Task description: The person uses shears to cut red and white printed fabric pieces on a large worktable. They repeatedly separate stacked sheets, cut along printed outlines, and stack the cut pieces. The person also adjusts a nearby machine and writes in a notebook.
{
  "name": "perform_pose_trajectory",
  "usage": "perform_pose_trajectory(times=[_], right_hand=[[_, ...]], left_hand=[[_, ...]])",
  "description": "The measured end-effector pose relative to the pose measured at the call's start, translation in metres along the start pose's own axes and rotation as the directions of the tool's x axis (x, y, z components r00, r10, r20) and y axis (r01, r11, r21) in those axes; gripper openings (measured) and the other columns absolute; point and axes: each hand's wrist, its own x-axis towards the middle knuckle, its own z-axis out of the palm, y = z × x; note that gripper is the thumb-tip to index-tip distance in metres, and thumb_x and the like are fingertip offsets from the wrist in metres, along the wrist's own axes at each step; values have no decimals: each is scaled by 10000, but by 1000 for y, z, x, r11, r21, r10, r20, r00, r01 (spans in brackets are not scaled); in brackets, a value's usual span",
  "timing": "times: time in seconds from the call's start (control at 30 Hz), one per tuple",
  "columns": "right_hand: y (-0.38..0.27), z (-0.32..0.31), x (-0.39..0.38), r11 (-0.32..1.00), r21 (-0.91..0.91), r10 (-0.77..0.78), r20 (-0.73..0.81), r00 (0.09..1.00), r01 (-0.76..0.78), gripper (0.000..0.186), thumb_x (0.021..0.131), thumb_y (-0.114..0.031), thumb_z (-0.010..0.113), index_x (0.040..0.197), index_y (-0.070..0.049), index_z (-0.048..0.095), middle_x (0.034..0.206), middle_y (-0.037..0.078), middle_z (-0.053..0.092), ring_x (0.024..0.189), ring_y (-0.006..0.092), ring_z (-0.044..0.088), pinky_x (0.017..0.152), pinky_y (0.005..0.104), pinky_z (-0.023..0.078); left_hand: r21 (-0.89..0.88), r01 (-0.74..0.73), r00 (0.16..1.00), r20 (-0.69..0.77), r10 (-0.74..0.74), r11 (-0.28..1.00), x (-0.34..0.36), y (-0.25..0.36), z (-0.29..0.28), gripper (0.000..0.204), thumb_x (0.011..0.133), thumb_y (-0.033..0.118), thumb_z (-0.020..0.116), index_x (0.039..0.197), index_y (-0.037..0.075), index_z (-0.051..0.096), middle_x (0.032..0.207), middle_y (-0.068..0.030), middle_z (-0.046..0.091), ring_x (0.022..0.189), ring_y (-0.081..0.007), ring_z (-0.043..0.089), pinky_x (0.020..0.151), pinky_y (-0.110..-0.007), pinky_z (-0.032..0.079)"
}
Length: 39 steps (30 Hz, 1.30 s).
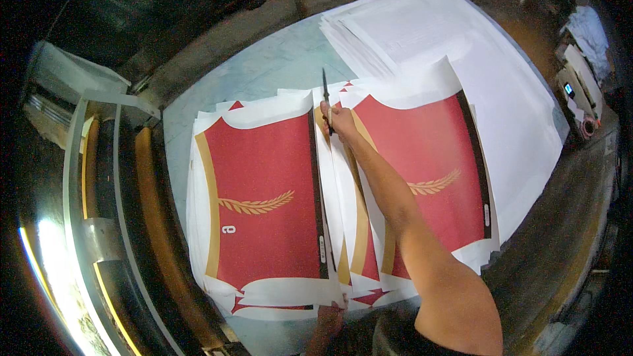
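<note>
My right hand point(337, 122) is closed round a pair of dark scissors point(324, 86), their blades pointing away from me. It is over the gap between two stacks of printed sheets, near their far edge. The left stack point(264, 158) shows a red shirt panel with gold leaf print, white margins and a dark strip. The right stack point(422, 138) carries a similar red panel. Between them, narrow white and gold strips point(343, 191) overlap. My left hand point(330, 320), dim and partly hidden, appears to pinch the near edge of a printed sheet there.
A pale table point(264, 66) bears the stacks, and large blank white sheets point(422, 26) cover its far right part. Along the left stands a machine frame with long rollers point(148, 178). Beyond the right side are papers and a small lit device point(569, 89).
</note>
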Motion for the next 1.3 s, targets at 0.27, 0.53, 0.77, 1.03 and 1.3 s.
perform_pose_trajectory(times=[0.27,0.53,0.77,1.03,1.3], right_hand=[[41,-127,-313,778,-543,-103,384,917,315,450,775,-449,724,871,-15,653,679,144,604,582,168,579,552,373,452],[117,-200,-550,601,-720,114,507,854,347,324,742,-266,720,954,-47,611,849,158,637,785,360,652,649,433,521],[154,-204,-566,355,-693,-81,646,759,628,355,767,-318,691,935,-34,563,821,126,593,748,331,628,607,437,506],[183,-119,-540,164,-539,13,839,545,826,274,831,-222,564,1013,-18,571,986,151,606,875,326,636,690,426,547],[128,-133,-530,298,-691,241,722,649,658,291,822,-308,640,946,-45,658,944,172,661,895,346,646,765,440,520]], left_hand=[[935,-108,992,123,-22,339,27,73,99,924,720,403,789,1353,-51,293,1280,-282,466,1198,-400,466,1034,-437,367],[637,-709,704,613,358,302,54,84,130,729,849,28,617,1454,3,211,1090,-158,579,822,-198,599,712,-299,514],[618,-468,838,537,95,631,92,85,120,551,886,141,592,1372,-14,383,1052,-134,621,881,-199,623,790,-304,499],[793,-595,732,468,495,130,87,33,168,917,727,289,738,1405,-72,237,1437,-285,318,1318,-397,348,1100,-412,304],[858,-475,796,324,511,196,60,21,192,1067,691,234,784,1446,-79,98,1453,-294,285,1330,-431,318,1111,-431,294]])
